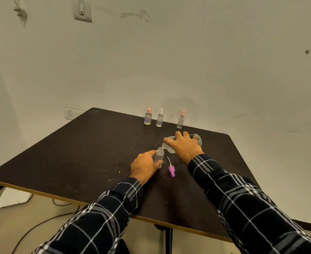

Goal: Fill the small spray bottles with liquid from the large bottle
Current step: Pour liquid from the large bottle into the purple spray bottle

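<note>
My left hand (144, 166) grips a small clear spray bottle (159, 156) standing upright and uncapped on the dark table (77, 154). My right hand (185, 146) holds the large clear bottle (198, 141) tipped on its side, its threaded mouth (163, 145) right above the small bottle's opening. The small bottle's purple spray cap (171, 170) with its white dip tube lies on the table between my hands. Three capped small bottles stand in a row at the far edge: a pink-capped one (148, 117), a white-capped one (159, 118) and another pink-capped one (180, 120).
The table stands against a pale wall with a switch plate (82, 10) and a low socket (70, 113). Cables (41, 224) and a white sheet (13, 197) lie on the floor under the table's near left edge.
</note>
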